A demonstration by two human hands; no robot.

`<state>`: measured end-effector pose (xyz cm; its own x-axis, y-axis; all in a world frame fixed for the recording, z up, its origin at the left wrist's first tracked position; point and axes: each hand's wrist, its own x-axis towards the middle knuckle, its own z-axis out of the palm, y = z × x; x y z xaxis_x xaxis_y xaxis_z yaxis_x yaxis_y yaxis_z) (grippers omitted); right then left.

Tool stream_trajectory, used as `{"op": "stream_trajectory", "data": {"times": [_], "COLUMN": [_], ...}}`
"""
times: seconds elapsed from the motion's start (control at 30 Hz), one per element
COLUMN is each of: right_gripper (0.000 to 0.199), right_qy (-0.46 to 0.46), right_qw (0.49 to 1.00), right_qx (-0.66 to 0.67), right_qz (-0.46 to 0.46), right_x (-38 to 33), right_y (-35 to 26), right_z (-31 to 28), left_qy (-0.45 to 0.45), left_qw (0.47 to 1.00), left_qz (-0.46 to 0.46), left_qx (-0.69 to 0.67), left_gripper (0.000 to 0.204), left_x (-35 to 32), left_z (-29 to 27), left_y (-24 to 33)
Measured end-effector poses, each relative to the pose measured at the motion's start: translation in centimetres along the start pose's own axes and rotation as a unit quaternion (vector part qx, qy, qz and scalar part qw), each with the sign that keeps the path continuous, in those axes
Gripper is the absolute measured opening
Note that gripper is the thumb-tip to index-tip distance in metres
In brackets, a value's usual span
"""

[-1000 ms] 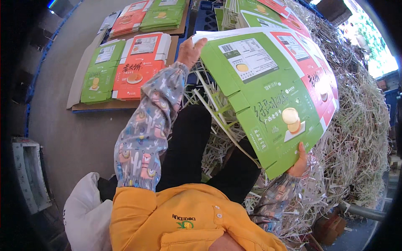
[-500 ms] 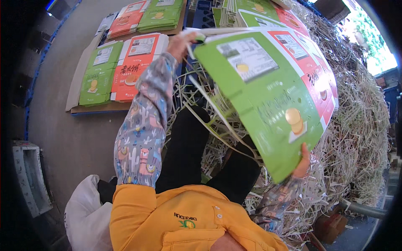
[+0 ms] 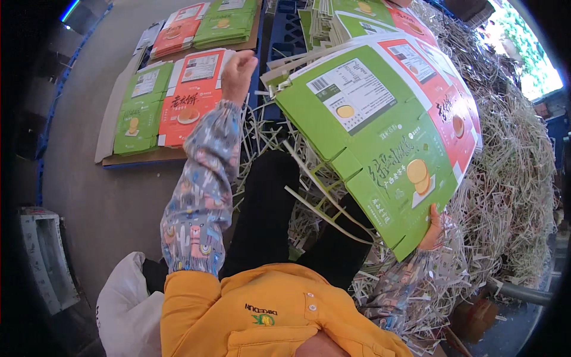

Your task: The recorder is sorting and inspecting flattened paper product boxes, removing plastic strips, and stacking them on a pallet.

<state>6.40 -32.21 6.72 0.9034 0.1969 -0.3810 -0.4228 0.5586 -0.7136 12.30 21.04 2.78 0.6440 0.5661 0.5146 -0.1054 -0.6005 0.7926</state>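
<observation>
Carton stack (image 3: 380,137) gripped at lower corner by right hand (image 3: 433,229); left hand (image 3: 238,74) fisted, apart.

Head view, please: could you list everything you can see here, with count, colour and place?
flat carton sheets: one stack, green and red, right of centre, on the right hand
carton stacks: several, green and red, upper left on boards
shredded paper strips: one heap, pale, right side
white bag: one, lower left
grey crate: one, left edge
left hand: raised, closed, beside the sheets' top corner
right hand: grips the sheets' lower edge
</observation>
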Motion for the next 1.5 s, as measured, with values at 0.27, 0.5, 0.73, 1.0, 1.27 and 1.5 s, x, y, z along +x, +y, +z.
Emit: {"op": "stream_trajectory", "data": {"times": [0.27, 0.5, 0.73, 1.0, 1.27, 1.5], "right_gripper": [0.039, 0.04, 0.04, 0.038, 0.037, 0.037], "right_qy": [-0.029, -0.004, -0.034, -0.021, -0.059, 0.009], "right_qw": [0.999, 1.0, 0.999, 0.999, 0.996, 0.997], "right_qx": [0.011, -0.005, -0.016, -0.038, -0.06, -0.069], "right_qz": [0.01, -0.015, 0.026, -0.029, -0.033, -0.022], "right_x": [0.4, -0.2, -0.5, -0.4, 0.3, 0.1], "right_y": [-0.1, -0.5, -1.2, -1.6, -3.1, -1.7], "right_z": [0.4, 0.9, 1.1, 1.5, 0.9, 0.8], "left_qy": [-0.386, -0.35, -0.216, -0.092, -0.162, -0.103], "left_qw": [0.839, 0.915, 0.892, 0.945, 0.662, 0.718], "left_qz": [-0.17, 0.072, 0.192, 0.085, -0.449, -0.41], "left_qx": [-0.343, -0.188, 0.349, 0.303, -0.578, -0.553], "left_gripper": [0.047, 0.034, 0.008, 0.043, 0.045, 0.024], "left_x": [-3.4, -4.0, -1.0, -5.7, -8.9, -2.4], "left_z": [-1.0, 0.7, -0.6, -3.7, 1.0, 3.7], "left_y": [1.1, 0.7, -2.2, -1.9, 5.6, 4.8]}}
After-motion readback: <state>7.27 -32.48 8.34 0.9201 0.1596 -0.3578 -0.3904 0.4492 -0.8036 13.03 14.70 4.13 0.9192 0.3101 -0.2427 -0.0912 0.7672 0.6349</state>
